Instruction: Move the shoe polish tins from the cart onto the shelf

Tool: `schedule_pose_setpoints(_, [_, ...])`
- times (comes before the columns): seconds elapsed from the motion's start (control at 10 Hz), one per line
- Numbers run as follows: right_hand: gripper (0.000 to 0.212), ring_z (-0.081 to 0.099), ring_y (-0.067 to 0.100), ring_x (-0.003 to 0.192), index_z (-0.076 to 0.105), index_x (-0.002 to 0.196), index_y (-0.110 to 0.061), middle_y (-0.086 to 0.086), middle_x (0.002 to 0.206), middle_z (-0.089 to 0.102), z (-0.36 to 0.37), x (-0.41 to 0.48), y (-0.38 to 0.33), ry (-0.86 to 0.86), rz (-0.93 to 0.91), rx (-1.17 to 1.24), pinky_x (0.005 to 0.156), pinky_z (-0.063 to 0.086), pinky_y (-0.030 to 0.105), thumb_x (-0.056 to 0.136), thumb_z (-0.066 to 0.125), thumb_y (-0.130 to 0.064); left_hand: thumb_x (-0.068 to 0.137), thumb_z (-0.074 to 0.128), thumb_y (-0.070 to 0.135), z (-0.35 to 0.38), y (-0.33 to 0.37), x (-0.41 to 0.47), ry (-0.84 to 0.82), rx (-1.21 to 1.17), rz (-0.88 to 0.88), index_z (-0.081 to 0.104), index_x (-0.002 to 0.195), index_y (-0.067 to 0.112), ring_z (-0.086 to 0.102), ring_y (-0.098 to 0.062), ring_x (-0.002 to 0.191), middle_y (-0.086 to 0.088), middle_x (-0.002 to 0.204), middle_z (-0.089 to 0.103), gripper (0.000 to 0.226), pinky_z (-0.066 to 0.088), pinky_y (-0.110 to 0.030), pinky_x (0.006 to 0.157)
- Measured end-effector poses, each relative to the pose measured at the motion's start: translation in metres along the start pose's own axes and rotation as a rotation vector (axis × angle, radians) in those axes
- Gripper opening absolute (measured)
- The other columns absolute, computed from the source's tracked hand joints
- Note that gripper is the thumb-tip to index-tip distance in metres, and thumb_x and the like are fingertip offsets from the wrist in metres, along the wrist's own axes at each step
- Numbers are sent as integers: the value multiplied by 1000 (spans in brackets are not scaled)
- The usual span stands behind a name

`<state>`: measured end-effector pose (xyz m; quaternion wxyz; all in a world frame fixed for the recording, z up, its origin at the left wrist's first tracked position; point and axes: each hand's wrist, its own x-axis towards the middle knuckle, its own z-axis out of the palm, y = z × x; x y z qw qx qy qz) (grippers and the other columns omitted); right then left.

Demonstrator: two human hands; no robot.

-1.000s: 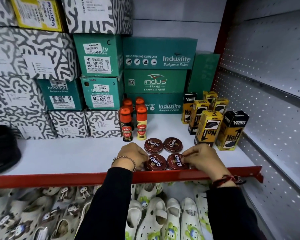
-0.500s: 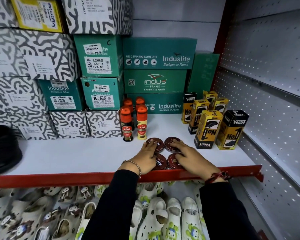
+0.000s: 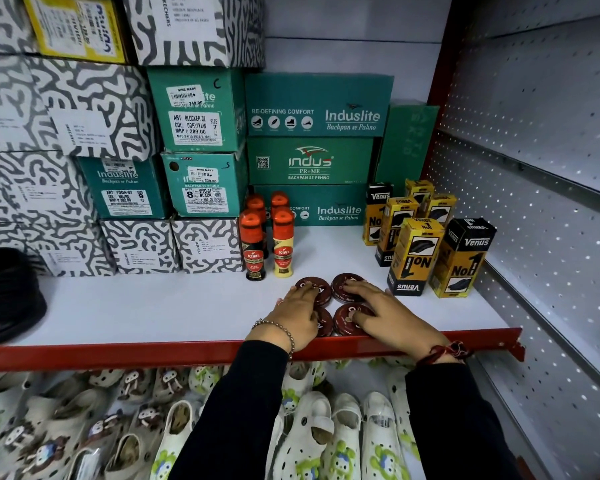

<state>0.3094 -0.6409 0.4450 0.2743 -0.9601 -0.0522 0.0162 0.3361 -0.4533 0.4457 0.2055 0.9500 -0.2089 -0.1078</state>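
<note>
White toy-like clogs (image 3: 312, 434) are seen nearest, on the low shelf. Above them, a red edge runs along the white shelf (image 3: 136, 306). Four round brown tins (image 3: 347, 287) are laid flat in a square near that edge. The left hand (image 3: 297, 315) is spread flat over the two left tins, with nothing gripped. The right hand (image 3: 383, 315) is laid open on the two right tins, fingers (image 3: 355, 287) reaching onto the far one. Most of the writing on the lids is hidden. Just past the tins, orange-capped bottles (image 3: 255, 247) marked "KIWI" are stood up. To the right, yellow and black boxes (image 3: 414, 256) marked "Venus No 1" are lined up. Farthest back, green boxes (image 3: 317, 105) marked "Induslite" and "indus PR+ME" are stacked.
</note>
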Motion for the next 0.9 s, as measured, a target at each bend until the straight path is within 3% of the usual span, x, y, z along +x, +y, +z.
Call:
schedule_pose_setpoints(0.2, [55, 41, 15, 143, 54, 141, -18, -2, 151, 48, -2, -1, -4, 28, -54, 3, 123, 26, 30, 87, 61, -13, 99, 45, 14, -5, -2, -1, 61, -8, 20, 28, 154, 11, 23, -22, 152, -6, 163, 23, 58, 19, -31, 126])
schedule_pose_setpoints(0.4, [53, 43, 17, 142, 56, 140, -18, -2, 149, 51, -3, -2, -6, 37, -50, -28, 123, 28, 34, 87, 60, -13, 98, 47, 17, -6, -3, -1, 71, 15, 15, 30, 153, 13, 27, -22, 150, -4, 162, 27, 58, 22, -32, 125])
schedule_pose_setpoints(0.5, [51, 40, 16, 145, 55, 140, -20, -5, 152, 48, -6, -5, -8, 75, -77, -16, 126, 20, 40, 90, 58, -14, 99, 47, 20, -10, -2, -3, 80, 24, 31, 29, 154, 14, 23, -22, 151, -5, 163, 25, 59, 19, -32, 126])
schedule_pose_setpoints(0.6, [47, 21, 11, 154, 50, 144, -24, -10, 158, 38, -21, -8, -18, 277, -194, 7, 127, -5, 40, 97, 52, -21, 101, 44, 25, -28, 4, -8, 205, -12, 95, 24, 156, 18, 11, -21, 155, -4, 167, 13, 59, 10, -35, 128])
schedule_pose_setpoints(0.7, [48, 11, 10, 156, 45, 148, -25, -11, 161, 33, -39, -9, -30, 436, -264, 6, 127, -8, 42, 100, 45, -27, 102, 38, 29, -49, 11, -12, 383, 3, 155, 21, 157, 21, 6, -21, 156, -2, 167, 10, 57, 1, -34, 122])
schedule_pose_setpoints(0.8, [51, 3, 11, 156, 36, 152, -23, -7, 165, 25, -82, -3, -56, 661, -318, -73, 126, -9, 43, 102, 36, -34, 104, 29, 34, -95, 38, -14, 727, 48, 222, 22, 156, 20, 7, -20, 155, 0, 166, 15, 55, 3, -37, 123])
schedule_pose_setpoints(0.9, [55, 2, 14, 157, 33, 153, -22, -5, 166, 22, -110, 1, -70, 739, -335, -153, 125, -9, 42, 101, 35, -38, 104, 27, 36, -122, 51, -14, 891, 118, 249, 24, 156, 19, 9, -20, 155, 0, 166, 18, 55, 8, -40, 127])
